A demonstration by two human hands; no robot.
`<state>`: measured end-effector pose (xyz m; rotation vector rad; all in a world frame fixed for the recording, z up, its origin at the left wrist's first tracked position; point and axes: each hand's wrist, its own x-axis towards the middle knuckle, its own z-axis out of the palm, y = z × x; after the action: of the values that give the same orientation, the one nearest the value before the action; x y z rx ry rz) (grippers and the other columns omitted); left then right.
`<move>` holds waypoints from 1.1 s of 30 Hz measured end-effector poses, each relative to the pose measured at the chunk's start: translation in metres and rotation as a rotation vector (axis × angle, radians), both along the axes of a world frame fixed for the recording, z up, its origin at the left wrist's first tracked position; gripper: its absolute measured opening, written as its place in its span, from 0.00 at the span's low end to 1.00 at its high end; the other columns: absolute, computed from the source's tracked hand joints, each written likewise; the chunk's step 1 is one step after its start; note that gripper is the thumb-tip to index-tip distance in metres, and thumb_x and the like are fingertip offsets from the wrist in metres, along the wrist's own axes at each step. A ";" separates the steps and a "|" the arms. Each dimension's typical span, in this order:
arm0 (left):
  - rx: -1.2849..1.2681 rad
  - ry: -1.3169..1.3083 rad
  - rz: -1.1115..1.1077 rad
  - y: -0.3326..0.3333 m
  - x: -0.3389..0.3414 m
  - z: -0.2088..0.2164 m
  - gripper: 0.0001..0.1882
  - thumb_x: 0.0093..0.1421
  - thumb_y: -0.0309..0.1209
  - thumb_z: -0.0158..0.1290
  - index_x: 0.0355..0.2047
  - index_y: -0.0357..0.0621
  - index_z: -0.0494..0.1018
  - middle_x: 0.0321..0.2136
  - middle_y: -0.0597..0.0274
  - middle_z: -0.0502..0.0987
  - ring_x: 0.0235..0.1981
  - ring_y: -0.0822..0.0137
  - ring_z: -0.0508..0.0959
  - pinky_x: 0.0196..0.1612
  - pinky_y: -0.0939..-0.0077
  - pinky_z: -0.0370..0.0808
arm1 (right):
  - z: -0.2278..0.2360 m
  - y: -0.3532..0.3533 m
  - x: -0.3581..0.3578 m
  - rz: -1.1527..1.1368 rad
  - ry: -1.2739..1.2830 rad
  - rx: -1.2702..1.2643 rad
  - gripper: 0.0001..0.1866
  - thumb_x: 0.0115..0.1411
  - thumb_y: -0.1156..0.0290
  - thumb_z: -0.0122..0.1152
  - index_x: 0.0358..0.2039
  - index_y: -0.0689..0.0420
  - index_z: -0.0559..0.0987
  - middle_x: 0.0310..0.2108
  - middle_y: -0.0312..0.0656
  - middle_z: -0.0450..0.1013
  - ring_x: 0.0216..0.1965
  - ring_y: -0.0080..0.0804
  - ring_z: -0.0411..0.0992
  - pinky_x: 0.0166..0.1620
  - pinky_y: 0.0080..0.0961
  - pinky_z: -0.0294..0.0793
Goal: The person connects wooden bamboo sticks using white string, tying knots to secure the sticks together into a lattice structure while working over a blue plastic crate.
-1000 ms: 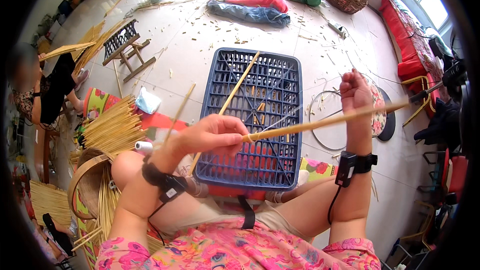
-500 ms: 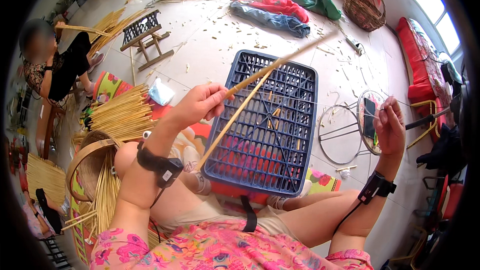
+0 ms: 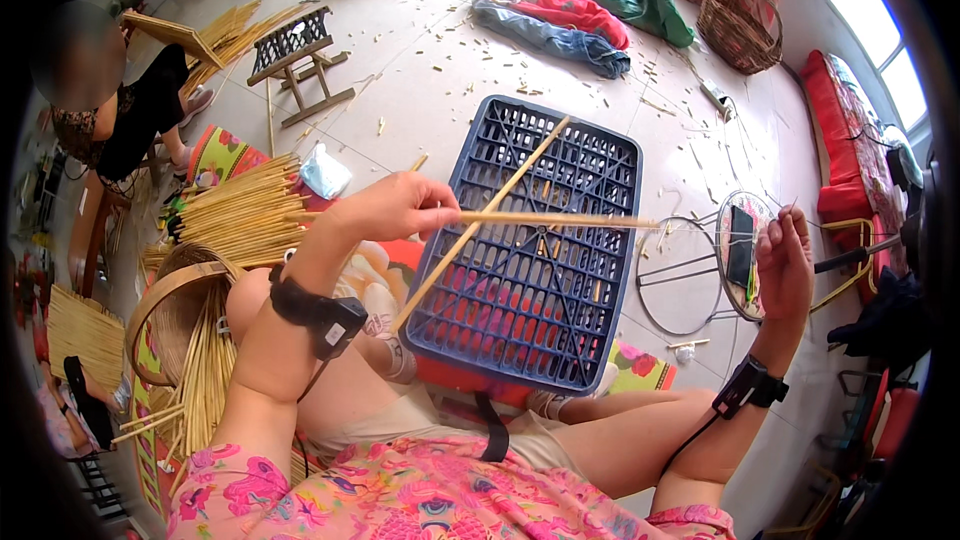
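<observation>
My left hand [image 3: 405, 205] pinches a straw-coloured reed stalk [image 3: 590, 221], which lies nearly level above the dark blue plastic crate [image 3: 632, 240] in front of me. Out to the right, my raised right hand [image 3: 785, 265] has its fingertips pressed together on a thin pale thread [image 3: 705, 233], faintly seen running from the stalk's right end. A tiny thin tip pokes up above those fingers; what it is I cannot make out. A second stalk [image 3: 525, 172] rests slantwise across the upturned crate and passes under the held one.
Bundled stalks [image 3: 240, 202] and a woven basket of stalks [image 3: 160, 325] stand at my left. Right of the crate is a round wire-framed stand [image 3: 735, 285] with a phone [image 3: 741, 240] on it. A small folding stool [image 3: 300, 65], clothes [image 3: 560, 20] and another person are farther off.
The held stalk has swung from slanting up and away to nearly level, its far end now pointing at my right hand. My right hand is still raised at the right.
</observation>
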<state>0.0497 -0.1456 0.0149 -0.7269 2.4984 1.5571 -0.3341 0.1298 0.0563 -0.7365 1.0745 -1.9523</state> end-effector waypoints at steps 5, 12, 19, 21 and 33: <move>-0.118 0.077 0.248 -0.001 -0.008 -0.014 0.12 0.62 0.36 0.44 0.30 0.40 0.72 0.15 0.67 0.69 0.17 0.76 0.68 0.22 0.80 0.65 | 0.010 -0.004 0.018 0.002 0.080 -0.070 0.07 0.63 0.76 0.45 0.40 0.62 0.69 0.27 0.35 0.63 0.26 0.19 0.61 0.28 0.14 0.63; 0.612 0.306 0.450 0.020 -0.028 -0.019 0.11 0.64 0.37 0.42 0.37 0.42 0.67 0.17 0.73 0.63 0.14 0.84 0.57 0.15 0.91 0.53 | 0.001 -0.007 0.000 -0.036 -0.013 -0.225 0.09 0.63 0.74 0.45 0.41 0.63 0.69 0.26 0.38 0.63 0.28 0.25 0.61 0.32 0.18 0.64; 0.661 0.190 0.358 0.039 -0.038 -0.054 0.12 0.64 0.39 0.43 0.35 0.44 0.69 0.18 0.73 0.65 0.16 0.84 0.60 0.16 0.91 0.56 | 0.012 -0.012 0.008 -0.037 0.076 -0.376 0.10 0.63 0.74 0.44 0.43 0.64 0.69 0.27 0.38 0.63 0.30 0.26 0.61 0.32 0.18 0.63; 0.606 0.094 0.298 0.050 -0.038 -0.066 0.12 0.63 0.39 0.43 0.34 0.44 0.70 0.18 0.72 0.65 0.16 0.83 0.62 0.17 0.90 0.57 | 0.018 -0.017 0.021 0.011 0.101 -0.454 0.11 0.64 0.73 0.44 0.43 0.63 0.69 0.27 0.37 0.63 0.29 0.25 0.61 0.31 0.17 0.62; -0.008 -0.155 -0.370 0.079 -0.051 -0.076 0.09 0.59 0.33 0.45 0.34 0.42 0.71 0.20 0.59 0.74 0.23 0.68 0.76 0.26 0.73 0.71 | 0.019 -0.029 0.053 -0.031 0.163 -0.294 0.09 0.63 0.73 0.45 0.41 0.62 0.71 0.27 0.38 0.65 0.29 0.25 0.62 0.34 0.19 0.63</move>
<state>-0.0015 -0.0668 -0.0613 -0.3425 2.3571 1.3090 -0.2812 0.1012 0.0758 -1.0592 0.9057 -2.1316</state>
